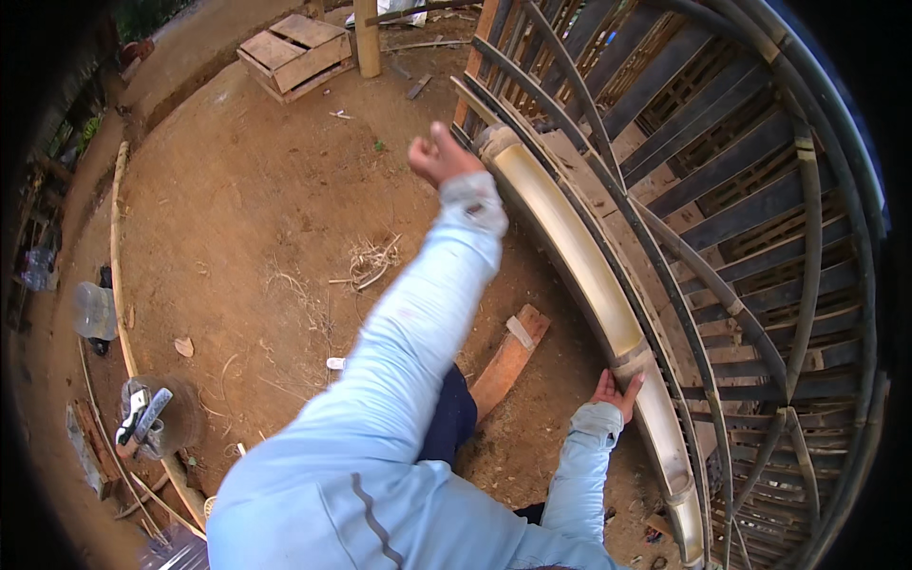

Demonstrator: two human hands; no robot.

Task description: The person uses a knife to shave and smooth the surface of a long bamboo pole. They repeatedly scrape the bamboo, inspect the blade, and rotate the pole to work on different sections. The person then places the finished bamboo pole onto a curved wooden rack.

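A long split bamboo pole (570,233), pale and hollow with thick joints, runs along the near side of a slatted bamboo frame. My right hand (617,394) grips its near edge by a joint, thumb on top and fingers against the side. My left hand (444,157) is closed in the air beside the pole's far end, apart from it. Whatever those curled fingers hold, if anything, cannot be made out. Below my left forearm, a reddish wooden board (508,366) lies tilted on the ground near my leg.
The slatted bamboo structure (750,204) fills the right side. A wooden crate (294,57) stands far off beside a post (367,38). Dry shavings (370,261) lie on the dirt. At left are a long pole (119,256), a clear plastic jug (95,312) and a handled tool (144,418).
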